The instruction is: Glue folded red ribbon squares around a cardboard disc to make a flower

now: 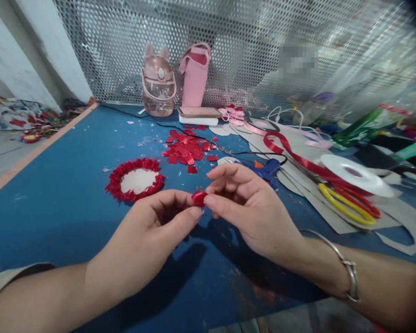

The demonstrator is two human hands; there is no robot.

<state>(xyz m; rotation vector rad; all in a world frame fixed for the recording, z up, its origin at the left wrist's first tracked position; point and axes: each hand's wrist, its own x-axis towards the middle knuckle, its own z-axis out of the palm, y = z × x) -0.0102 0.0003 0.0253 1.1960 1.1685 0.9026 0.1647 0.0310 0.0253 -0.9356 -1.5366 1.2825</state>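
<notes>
Between my two hands is a small piece of red ribbon (198, 198), bent into a fold. The thumb and forefinger of my left hand (159, 222) pinch its left side. My right hand (253, 210) pinches the right side, its other fingers loosely curled. Beyond my left hand lies a white disc (137, 181) ringed with a ruffled red ribbon edge (115, 181). A loose pile of cut red ribbon pieces (183, 149) is spread on the blue table just past my hands.
At right are yellow-and-red-handled scissors (346, 203), a white ribbon spool (357, 175), grey card sheets (327, 213) and a blue glue gun (268, 171) with a black cord. A pink bottle (158, 88), pink pouch (195, 78) and phone (199, 112) stand before the perforated metal screen (111, 55).
</notes>
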